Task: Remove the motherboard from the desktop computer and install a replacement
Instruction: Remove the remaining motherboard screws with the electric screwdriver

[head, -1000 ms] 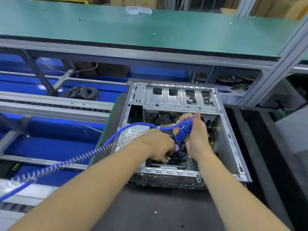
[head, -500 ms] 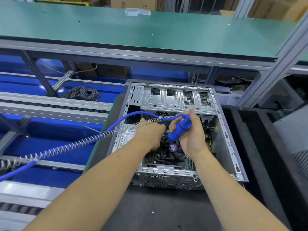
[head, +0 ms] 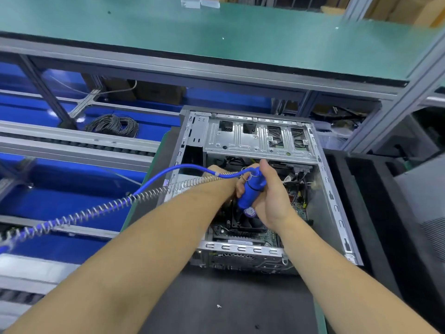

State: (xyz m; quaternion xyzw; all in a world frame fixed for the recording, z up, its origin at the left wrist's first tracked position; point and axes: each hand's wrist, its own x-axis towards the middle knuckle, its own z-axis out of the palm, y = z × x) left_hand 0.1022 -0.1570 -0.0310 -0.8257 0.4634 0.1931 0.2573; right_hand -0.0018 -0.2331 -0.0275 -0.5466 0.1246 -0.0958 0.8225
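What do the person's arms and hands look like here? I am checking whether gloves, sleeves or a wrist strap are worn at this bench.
Both forearms are bare as far as the frame shows, with no sleeves in view. The right hand wears no glove, ring or watch. The left hand is mostly hidden behind its own forearm; no glove shows on the visible part. No strap is visible on either wrist.

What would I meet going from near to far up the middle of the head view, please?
Dark mat → near edge of the computer case → cooler fan → right hand gripping the blue screwdriver → metal drive cage → green shelf.
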